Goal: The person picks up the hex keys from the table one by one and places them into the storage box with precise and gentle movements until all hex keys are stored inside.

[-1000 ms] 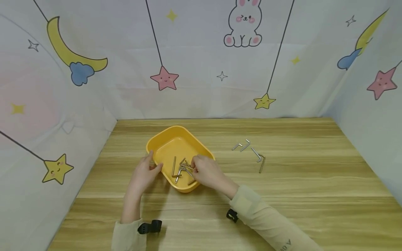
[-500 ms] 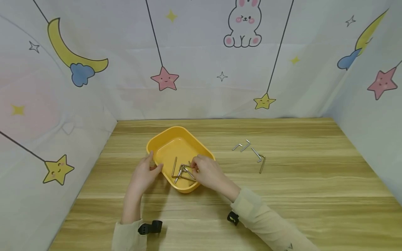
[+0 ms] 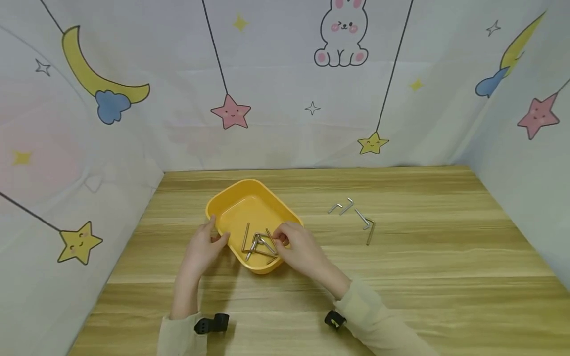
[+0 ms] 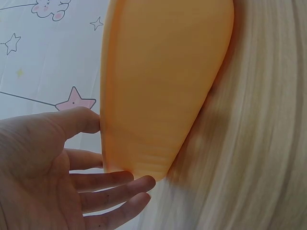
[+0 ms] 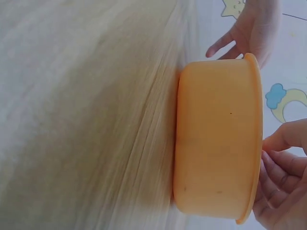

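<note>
While both hands sit at the yellow tray, the entry reads as follows.

Tray: near the left middle of the wooden table, set at a slant.

Hex keys in tray: a small heap on the tray floor, crossed over one another.

Left hand: fingers relaxed and fairly straight, thumb and fingertips touching the tray's near-left wall, steadying it rather than gripping.

Right hand: above the tray's right rim, fingers curled inward over the heap; whether they pinch a key I cannot tell.

Step in hand, as I judge it: gathering keys into the tray, the hand just at the heap. The next move would call for a reach to the right and a fine pinch on thin, flat-lying metal.

Loose hex keys: several on the bare table, well apart from the tray, two overlapping.

Backdrop: printed cloth with stars, moons and a rabbit, closing three sides.

Obstacles: none between tray and loose keys.
</note>
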Available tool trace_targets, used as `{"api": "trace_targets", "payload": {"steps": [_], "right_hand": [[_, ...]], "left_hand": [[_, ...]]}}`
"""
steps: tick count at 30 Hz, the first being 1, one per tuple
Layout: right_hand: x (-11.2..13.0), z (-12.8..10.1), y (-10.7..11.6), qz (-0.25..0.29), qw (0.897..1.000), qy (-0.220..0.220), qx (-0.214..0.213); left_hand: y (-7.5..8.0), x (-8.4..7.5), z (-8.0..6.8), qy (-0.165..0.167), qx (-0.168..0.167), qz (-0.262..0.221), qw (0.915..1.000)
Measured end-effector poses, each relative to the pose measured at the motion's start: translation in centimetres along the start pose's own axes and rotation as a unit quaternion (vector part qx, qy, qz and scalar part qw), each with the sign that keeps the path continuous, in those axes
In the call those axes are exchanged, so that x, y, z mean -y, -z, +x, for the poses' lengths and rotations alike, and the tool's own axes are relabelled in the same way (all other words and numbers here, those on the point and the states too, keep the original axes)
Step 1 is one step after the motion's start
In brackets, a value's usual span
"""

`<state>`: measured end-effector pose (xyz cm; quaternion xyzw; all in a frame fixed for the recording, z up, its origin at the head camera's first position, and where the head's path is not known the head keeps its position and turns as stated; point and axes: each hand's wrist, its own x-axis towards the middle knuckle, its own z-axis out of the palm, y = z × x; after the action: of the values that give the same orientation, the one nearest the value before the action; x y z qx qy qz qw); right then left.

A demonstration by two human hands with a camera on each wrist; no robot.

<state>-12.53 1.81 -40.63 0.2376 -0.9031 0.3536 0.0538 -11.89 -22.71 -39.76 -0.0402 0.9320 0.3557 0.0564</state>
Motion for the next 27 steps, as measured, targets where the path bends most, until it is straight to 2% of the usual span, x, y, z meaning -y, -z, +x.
{"api": "trace_targets", "payload": {"steps": [13, 27], "right_hand": [[-1.2, -1.0, 0.7, 0.086, 0.994, 0.015, -0.065], [-2.8, -2.0, 1.4, 0.134, 0.983, -0.031, -0.124]], "left_hand": [[0.1, 0.0, 0.0, 0.000, -0.003, 0.003, 1.0000], [-0.1, 0.2, 0.2, -0.002, -0.004, 0.009, 1.0000]]}}
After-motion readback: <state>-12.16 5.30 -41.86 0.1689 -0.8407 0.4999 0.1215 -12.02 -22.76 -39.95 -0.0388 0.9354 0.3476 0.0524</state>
